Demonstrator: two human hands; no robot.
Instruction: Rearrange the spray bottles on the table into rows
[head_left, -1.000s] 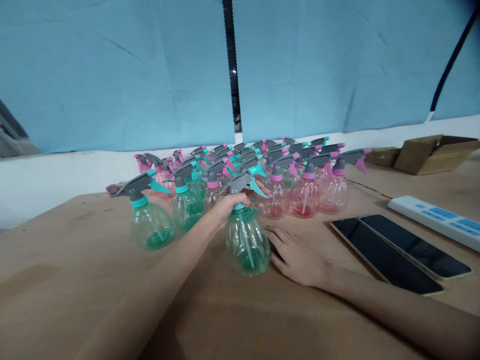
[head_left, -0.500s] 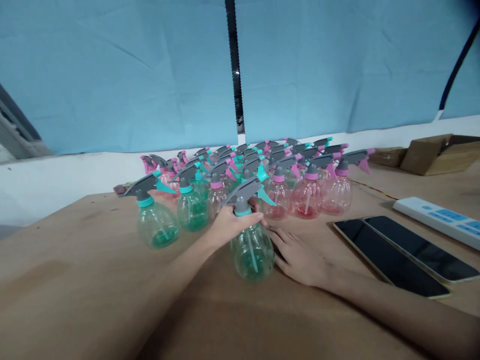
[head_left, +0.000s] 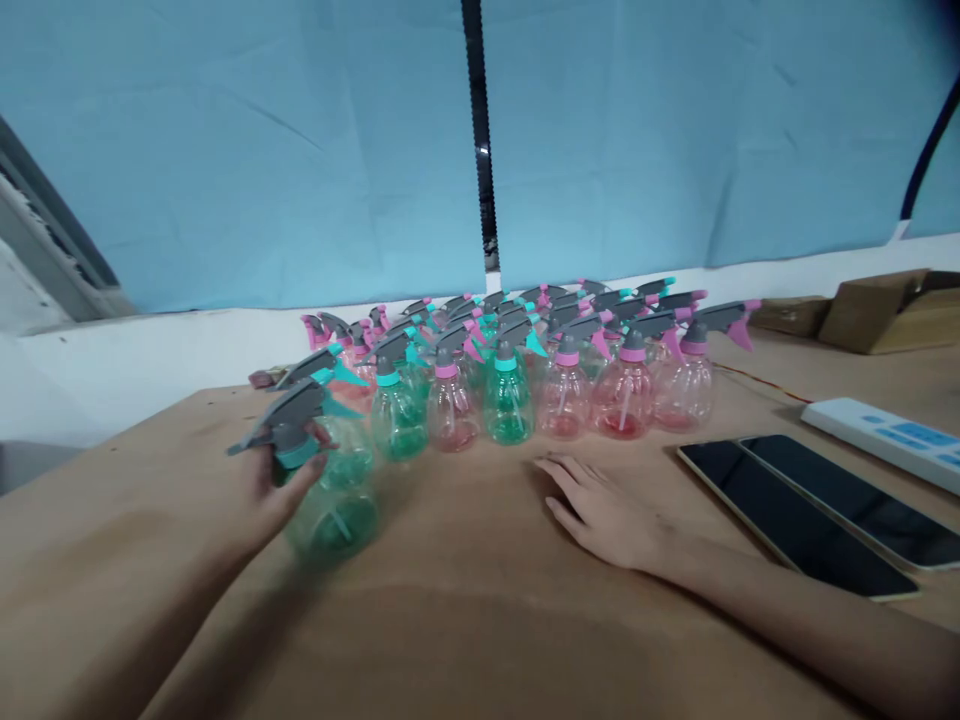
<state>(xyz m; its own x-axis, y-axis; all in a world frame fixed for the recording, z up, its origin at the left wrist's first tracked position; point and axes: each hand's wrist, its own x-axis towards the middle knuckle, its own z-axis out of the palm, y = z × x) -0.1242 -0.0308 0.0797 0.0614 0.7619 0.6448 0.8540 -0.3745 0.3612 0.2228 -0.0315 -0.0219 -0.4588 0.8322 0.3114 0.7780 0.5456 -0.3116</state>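
Note:
My left hand [head_left: 281,490] is wrapped round the neck of a clear spray bottle [head_left: 334,525] with green liquid, a turquoise collar and a grey trigger head. It is tilted and slightly blurred, in front of another green spray bottle [head_left: 351,455] that it partly hides. My right hand [head_left: 600,510] lies on the table with its fingers stretched out, touching no bottle. Several spray bottles stand behind, among them a green one [head_left: 510,400] in the front row, and pink ones [head_left: 622,395] with pink collars to its right.
Two dark phones [head_left: 795,520] lie side by side on the wooden table [head_left: 465,640], right of my right hand. Beyond them are a white power strip [head_left: 885,430] and an open cardboard box [head_left: 892,315]. A blue sheet [head_left: 300,150] covers the wall behind.
My left hand has carried the green spray bottle from the middle of the table to the left. My right hand has stayed nearly in place. The view has shifted slightly.

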